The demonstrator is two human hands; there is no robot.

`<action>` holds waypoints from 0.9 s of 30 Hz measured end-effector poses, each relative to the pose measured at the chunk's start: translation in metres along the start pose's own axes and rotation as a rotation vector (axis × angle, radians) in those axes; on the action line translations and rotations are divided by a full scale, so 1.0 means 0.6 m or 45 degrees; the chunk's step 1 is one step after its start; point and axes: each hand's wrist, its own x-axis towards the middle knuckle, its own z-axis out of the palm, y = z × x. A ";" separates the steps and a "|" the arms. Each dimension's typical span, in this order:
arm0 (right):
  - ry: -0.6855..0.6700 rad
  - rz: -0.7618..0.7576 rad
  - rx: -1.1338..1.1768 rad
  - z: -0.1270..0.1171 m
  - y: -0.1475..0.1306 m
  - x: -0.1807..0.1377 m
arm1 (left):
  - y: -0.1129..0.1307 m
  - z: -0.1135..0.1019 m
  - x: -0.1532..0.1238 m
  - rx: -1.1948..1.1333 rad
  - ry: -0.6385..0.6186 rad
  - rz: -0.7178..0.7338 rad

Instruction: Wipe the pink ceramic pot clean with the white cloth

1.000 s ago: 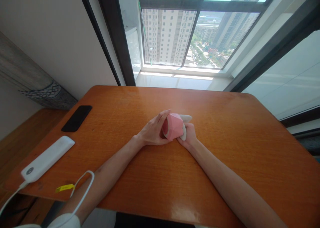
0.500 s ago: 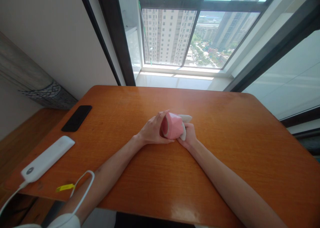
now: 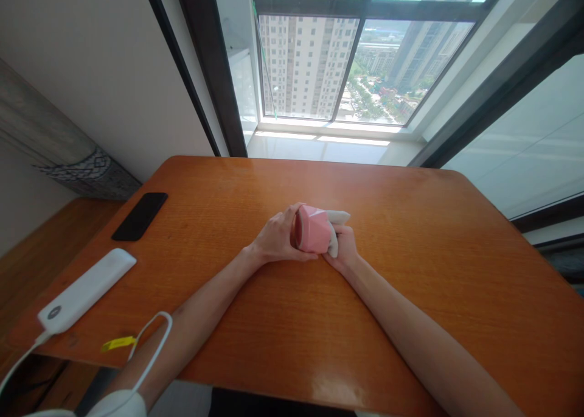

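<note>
A pink faceted object (image 3: 314,231) with a rounded pink end facing left lies at the middle of the orange wooden table (image 3: 410,271). My left hand (image 3: 276,240) curls round its left end, fingers over the top. My right hand (image 3: 344,246) sits against its right side, gripping a white piece (image 3: 336,222) attached to the pink object. Both hands rest on the tabletop. The right hand's fingertips are mostly hidden behind the object.
A black phone (image 3: 140,215) lies at the table's left edge. Nearer me, a white power bank (image 3: 86,290) sits with a white cable (image 3: 150,344) and yellow tag (image 3: 118,343). A large window (image 3: 347,58) stands beyond the table.
The pink object has turned slightly, its rounded end facing more to the left. My left fingers have closed further over its top. The right hand has barely moved.
</note>
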 end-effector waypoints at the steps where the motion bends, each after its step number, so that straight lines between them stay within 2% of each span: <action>1: 0.002 0.000 0.001 0.001 -0.001 -0.001 | 0.000 0.000 0.000 0.004 -0.003 -0.012; 6: 0.032 -0.006 0.010 0.008 -0.004 -0.005 | 0.001 -0.003 0.000 0.018 -0.028 -0.060; 12: 0.041 -0.035 -0.006 0.007 -0.002 -0.005 | 0.000 -0.004 0.000 0.016 -0.024 0.018; 20: 0.027 -0.037 -0.013 0.009 0.000 -0.006 | 0.005 -0.010 0.002 -0.069 -0.072 -0.054; 27: 0.027 -0.029 -0.013 0.012 -0.002 -0.008 | 0.001 -0.013 0.004 -0.158 -0.097 -0.041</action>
